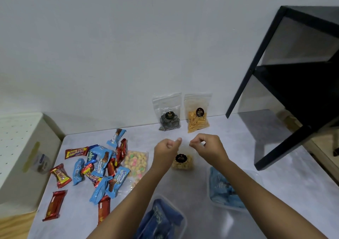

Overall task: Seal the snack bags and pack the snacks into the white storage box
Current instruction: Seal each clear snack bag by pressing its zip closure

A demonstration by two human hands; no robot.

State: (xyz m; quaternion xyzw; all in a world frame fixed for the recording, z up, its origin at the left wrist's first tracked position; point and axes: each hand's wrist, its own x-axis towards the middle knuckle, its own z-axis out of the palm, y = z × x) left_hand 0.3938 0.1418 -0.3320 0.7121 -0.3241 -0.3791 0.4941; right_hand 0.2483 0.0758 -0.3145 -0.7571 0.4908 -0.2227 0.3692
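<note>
I am watching my left hand point(166, 147) and right hand point(207, 144) pinching a clear snack bag point(183, 162) at mid-counter point(256, 147).
Head view: curled fingers are gripping the bag's top edge, and its black label is blurring. Red "beng-beng" wrappers point(76, 152) and a blue "Kalpa" wrapper point(91, 157) are lying left; bare counter is showing right, before the black shelf frame point(275, 55).
</note>
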